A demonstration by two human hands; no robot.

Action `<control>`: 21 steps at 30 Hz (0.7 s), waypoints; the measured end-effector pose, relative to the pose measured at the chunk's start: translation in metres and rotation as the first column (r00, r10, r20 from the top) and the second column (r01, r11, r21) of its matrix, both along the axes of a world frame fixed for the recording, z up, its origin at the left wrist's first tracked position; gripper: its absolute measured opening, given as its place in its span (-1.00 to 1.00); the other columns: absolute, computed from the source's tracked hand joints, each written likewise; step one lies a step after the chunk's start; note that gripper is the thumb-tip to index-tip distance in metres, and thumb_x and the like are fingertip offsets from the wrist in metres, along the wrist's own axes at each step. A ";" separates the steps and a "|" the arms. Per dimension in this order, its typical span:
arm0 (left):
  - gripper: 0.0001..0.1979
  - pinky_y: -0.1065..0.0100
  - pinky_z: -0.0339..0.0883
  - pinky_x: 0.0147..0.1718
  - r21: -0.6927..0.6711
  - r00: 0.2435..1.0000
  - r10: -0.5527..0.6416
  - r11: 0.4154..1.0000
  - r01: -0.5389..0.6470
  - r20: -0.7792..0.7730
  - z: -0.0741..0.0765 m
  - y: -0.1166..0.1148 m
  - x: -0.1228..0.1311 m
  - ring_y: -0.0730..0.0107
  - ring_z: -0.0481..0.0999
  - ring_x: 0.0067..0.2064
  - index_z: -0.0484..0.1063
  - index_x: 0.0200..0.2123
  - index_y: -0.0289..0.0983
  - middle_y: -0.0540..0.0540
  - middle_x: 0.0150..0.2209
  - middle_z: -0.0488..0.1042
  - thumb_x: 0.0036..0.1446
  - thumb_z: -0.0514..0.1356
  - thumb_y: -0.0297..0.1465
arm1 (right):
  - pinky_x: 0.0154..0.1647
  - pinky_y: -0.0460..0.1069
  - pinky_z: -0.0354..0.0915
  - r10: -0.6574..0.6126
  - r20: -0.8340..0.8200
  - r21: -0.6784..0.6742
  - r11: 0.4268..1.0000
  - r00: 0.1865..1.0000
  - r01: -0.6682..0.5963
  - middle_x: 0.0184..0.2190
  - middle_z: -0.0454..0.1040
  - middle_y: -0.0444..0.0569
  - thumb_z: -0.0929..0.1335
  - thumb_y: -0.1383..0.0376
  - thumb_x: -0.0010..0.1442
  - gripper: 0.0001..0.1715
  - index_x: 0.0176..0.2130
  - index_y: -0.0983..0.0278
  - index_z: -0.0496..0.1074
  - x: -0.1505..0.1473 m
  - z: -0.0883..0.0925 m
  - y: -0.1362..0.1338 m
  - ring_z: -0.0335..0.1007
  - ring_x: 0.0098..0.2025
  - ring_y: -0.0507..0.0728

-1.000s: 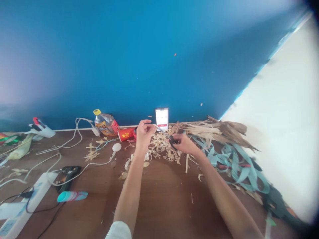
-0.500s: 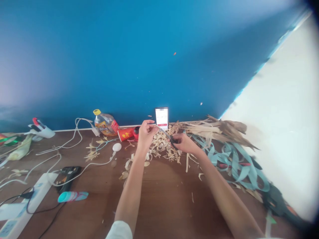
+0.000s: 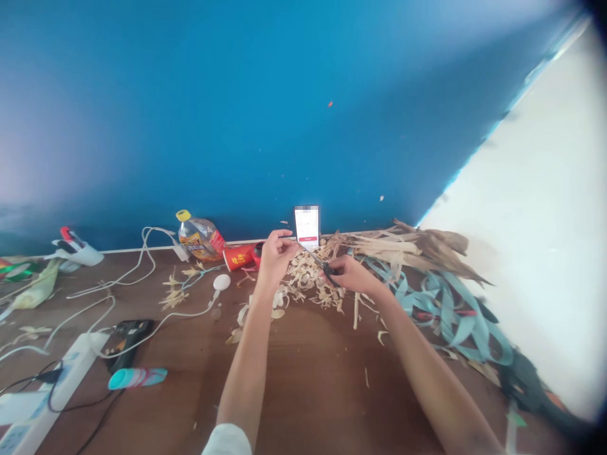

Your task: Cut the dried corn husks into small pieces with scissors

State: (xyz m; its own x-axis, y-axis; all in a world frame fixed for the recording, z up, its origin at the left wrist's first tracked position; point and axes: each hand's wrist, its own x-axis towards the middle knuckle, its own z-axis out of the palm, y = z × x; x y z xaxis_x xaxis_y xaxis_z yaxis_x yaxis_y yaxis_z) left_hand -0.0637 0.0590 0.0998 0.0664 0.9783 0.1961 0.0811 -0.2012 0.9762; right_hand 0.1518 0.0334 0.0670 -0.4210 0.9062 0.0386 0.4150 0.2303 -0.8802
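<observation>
My right hand (image 3: 348, 273) is closed around the dark handles of a pair of scissors (image 3: 327, 268), whose blades point up and left. At the blade tips my left hand (image 3: 277, 254) is pinched, thumb and fingers together; what it holds is too small to make out. Beneath and behind both hands lies a heap of pale curled husk pieces (image 3: 310, 278) on the brown table (image 3: 303, 373). A phone (image 3: 306, 227) with a lit screen stands against the blue wall just beyond the hands.
Dry husk strips (image 3: 417, 246) and tangled light-blue ribbon (image 3: 455, 309) lie to the right, near a dark tool (image 3: 526, 379). On the left are a tilted plastic bottle (image 3: 202, 239), a red paper cup (image 3: 238, 256), white cables, a power strip (image 3: 71, 373) and a blue roll (image 3: 137, 378).
The scissors' blades have shifted slightly at the left fingertips. Both hands stay in almost the same place, and the view has moved a little.
</observation>
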 end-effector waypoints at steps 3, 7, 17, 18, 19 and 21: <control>-0.57 0.37 0.32 -0.32 -0.015 1.000 -0.014 1.000 0.013 -0.009 0.002 0.000 -0.002 0.35 0.51 -0.29 0.31 -0.03 -0.27 -0.09 -0.34 0.54 0.00 0.25 -0.34 | -0.55 -0.10 0.01 0.020 0.004 0.015 1.000 1.000 -0.020 -0.64 0.21 -0.17 0.33 0.22 0.03 -0.73 -0.59 0.35 0.36 0.001 0.001 0.000 0.04 -0.54 -0.03; -0.55 0.35 0.31 -0.31 -0.041 0.999 -0.034 0.999 0.033 -0.037 0.006 -0.002 -0.005 0.35 0.51 -0.31 0.32 -0.01 -0.29 -0.09 -0.35 0.54 -0.01 0.26 -0.34 | -0.54 -0.09 0.02 0.031 0.026 0.015 0.999 0.999 -0.031 -0.63 0.22 -0.17 0.32 0.25 0.03 -0.75 -0.58 0.34 0.37 0.004 0.000 0.002 0.04 -0.54 -0.03; -0.55 0.31 0.31 -0.28 -0.061 0.992 -0.069 0.996 0.063 -0.102 0.007 -0.003 -0.010 0.33 0.50 -0.33 0.38 -0.02 -0.30 -0.11 -0.35 0.55 -0.03 0.28 -0.35 | -0.54 -0.08 0.00 0.037 0.134 0.082 0.995 0.990 -0.049 -0.63 0.22 -0.16 0.32 0.24 0.03 -0.71 -0.64 0.31 0.29 0.015 0.006 0.002 0.05 -0.56 -0.02; -0.55 0.31 0.31 -0.28 -0.063 0.991 -0.071 0.996 0.065 -0.115 0.007 -0.002 -0.010 0.32 0.51 -0.33 0.39 -0.03 -0.31 -0.12 -0.35 0.56 -0.03 0.28 -0.35 | -0.54 -0.08 0.00 0.030 0.146 0.089 0.995 0.989 -0.043 -0.62 0.24 -0.16 0.33 0.24 0.02 -0.71 -0.64 0.31 0.30 0.016 0.007 0.002 0.06 -0.56 -0.02; -0.55 0.30 0.31 -0.28 -0.063 0.988 -0.074 0.996 0.067 -0.133 0.007 -0.002 -0.010 0.31 0.51 -0.32 0.40 -0.03 -0.31 -0.12 -0.36 0.56 -0.03 0.28 -0.35 | -0.53 -0.08 0.01 0.021 0.161 0.094 0.995 0.987 -0.036 -0.62 0.26 -0.16 0.33 0.25 0.02 -0.72 -0.63 0.31 0.32 0.016 0.007 0.002 0.07 -0.56 -0.02; -0.56 0.28 0.32 -0.26 -0.059 0.981 -0.076 0.996 0.066 -0.177 0.007 -0.002 -0.010 0.29 0.51 -0.32 0.41 -0.03 -0.31 -0.12 -0.36 0.56 -0.03 0.28 -0.36 | -0.52 -0.07 0.02 0.014 0.199 0.103 0.994 0.980 -0.035 -0.60 0.29 -0.15 0.32 0.26 0.02 -0.75 -0.61 0.31 0.34 0.018 0.006 0.003 0.09 -0.55 -0.02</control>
State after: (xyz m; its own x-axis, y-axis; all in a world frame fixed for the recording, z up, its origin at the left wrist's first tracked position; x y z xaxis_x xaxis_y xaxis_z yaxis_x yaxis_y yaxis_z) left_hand -0.0739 0.0567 0.1073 0.1654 0.9785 0.1231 0.2423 -0.1613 0.9567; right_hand 0.1701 0.0365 0.0730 -0.4522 0.8907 0.0471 0.5711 0.3297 -0.7518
